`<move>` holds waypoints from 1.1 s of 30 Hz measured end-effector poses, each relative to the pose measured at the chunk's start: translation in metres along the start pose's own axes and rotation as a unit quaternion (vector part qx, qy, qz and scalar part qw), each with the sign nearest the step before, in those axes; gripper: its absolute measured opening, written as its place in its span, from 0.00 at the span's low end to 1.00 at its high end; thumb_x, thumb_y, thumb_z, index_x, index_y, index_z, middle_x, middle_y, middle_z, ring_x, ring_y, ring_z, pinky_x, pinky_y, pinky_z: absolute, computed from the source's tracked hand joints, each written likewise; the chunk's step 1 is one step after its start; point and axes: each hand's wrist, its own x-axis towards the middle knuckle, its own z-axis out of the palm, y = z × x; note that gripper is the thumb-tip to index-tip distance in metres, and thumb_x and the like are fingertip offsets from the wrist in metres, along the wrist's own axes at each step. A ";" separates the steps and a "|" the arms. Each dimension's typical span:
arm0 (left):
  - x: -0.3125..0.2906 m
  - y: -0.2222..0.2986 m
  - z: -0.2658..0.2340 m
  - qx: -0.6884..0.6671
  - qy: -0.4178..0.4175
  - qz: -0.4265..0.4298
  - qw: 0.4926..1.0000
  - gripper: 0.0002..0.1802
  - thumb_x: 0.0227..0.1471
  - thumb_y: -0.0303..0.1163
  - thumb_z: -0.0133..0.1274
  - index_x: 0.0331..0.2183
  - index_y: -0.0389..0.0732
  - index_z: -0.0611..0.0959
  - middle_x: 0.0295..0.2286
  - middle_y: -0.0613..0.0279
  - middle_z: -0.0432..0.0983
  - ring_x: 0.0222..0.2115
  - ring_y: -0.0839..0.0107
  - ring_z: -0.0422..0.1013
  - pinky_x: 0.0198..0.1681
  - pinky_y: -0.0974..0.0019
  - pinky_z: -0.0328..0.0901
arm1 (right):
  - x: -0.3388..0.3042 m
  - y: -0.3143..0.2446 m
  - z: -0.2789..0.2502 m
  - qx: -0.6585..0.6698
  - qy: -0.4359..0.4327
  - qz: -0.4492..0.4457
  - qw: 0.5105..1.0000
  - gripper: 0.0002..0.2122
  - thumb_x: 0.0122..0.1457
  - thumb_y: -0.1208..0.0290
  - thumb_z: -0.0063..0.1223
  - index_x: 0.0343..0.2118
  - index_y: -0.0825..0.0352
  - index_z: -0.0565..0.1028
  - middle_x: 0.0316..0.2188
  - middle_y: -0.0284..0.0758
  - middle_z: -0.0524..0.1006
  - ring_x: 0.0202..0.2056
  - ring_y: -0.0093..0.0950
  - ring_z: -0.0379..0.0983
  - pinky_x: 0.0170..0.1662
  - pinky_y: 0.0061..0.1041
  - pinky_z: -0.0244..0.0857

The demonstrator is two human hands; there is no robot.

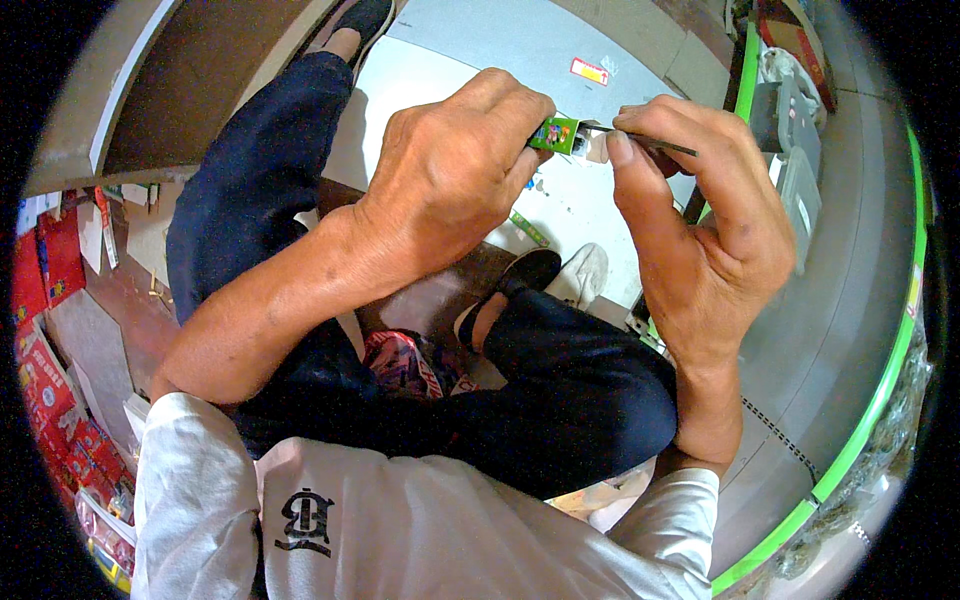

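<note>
My left hand [450, 175] is closed on a small green printed box [556, 134], its open end facing right with pale flaps showing. In my right hand [705, 205], the thumb and fingers pinch a thin dark strip-like tool [668, 146]. The tool's left tip reaches the mouth of the box; whether it goes inside is too small to tell. Both hands are raised over a white board [430, 75]. Below them, a narrow green printed piece [528, 229] lies on that board.
A red and yellow label [590, 71] is on the board. White cloth [580, 275] lies by my shoe [530, 270]. Grey plastic bins [800, 205] stand at the right, beside a green-edged surface [850, 475]. Red packages [60, 400] are piled at the left.
</note>
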 end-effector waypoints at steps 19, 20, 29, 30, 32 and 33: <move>-0.001 0.003 -0.001 -0.051 -0.043 -0.048 0.997 0.09 0.48 0.27 0.60 0.35 0.38 0.82 0.29 0.52 0.76 0.29 0.50 0.75 0.33 0.54 0.70 | -0.004 0.005 -0.001 0.130 -0.008 0.089 0.988 0.07 0.54 0.85 0.62 0.37 0.72 0.81 0.37 0.36 0.80 0.36 0.21 0.75 0.38 0.16 0.70; -0.001 0.003 -0.001 -0.045 -0.044 -0.041 0.997 0.09 0.48 0.27 0.60 0.35 0.38 0.82 0.30 0.52 0.76 0.29 0.50 0.75 0.33 0.54 0.70 | -0.003 0.005 -0.001 0.133 -0.013 0.092 0.987 0.08 0.54 0.85 0.61 0.37 0.72 0.81 0.37 0.36 0.79 0.36 0.21 0.75 0.39 0.16 0.70; -0.001 0.000 0.002 -0.018 -0.041 0.000 0.999 0.09 0.48 0.26 0.59 0.35 0.38 0.82 0.30 0.53 0.77 0.30 0.50 0.75 0.32 0.54 0.70 | -0.003 0.009 0.001 0.076 -0.038 0.065 0.994 0.07 0.55 0.85 0.60 0.37 0.71 0.81 0.38 0.35 0.79 0.38 0.20 0.76 0.40 0.18 0.70; -0.002 0.000 0.002 -0.022 -0.040 -0.004 0.999 0.09 0.48 0.26 0.59 0.35 0.37 0.82 0.30 0.52 0.77 0.30 0.49 0.75 0.32 0.54 0.70 | -0.004 0.009 0.001 0.087 -0.020 0.065 0.994 0.07 0.55 0.85 0.60 0.37 0.71 0.81 0.38 0.35 0.79 0.38 0.20 0.75 0.40 0.18 0.70; -0.002 0.001 0.002 -0.026 -0.055 -0.020 0.998 0.11 0.48 0.26 0.59 0.37 0.37 0.81 0.31 0.52 0.77 0.29 0.52 0.75 0.32 0.56 0.70 | -0.005 0.006 -0.002 0.120 0.017 0.081 0.989 0.07 0.55 0.84 0.61 0.36 0.70 0.81 0.39 0.35 0.80 0.38 0.20 0.75 0.40 0.17 0.69; -0.002 0.001 0.001 -0.027 -0.072 -0.032 0.997 0.12 0.48 0.27 0.59 0.38 0.37 0.81 0.32 0.52 0.77 0.29 0.54 0.75 0.31 0.58 0.71 | -0.006 0.004 -0.003 0.123 0.014 0.103 0.987 0.07 0.55 0.84 0.61 0.36 0.71 0.81 0.39 0.35 0.80 0.38 0.19 0.75 0.39 0.16 0.69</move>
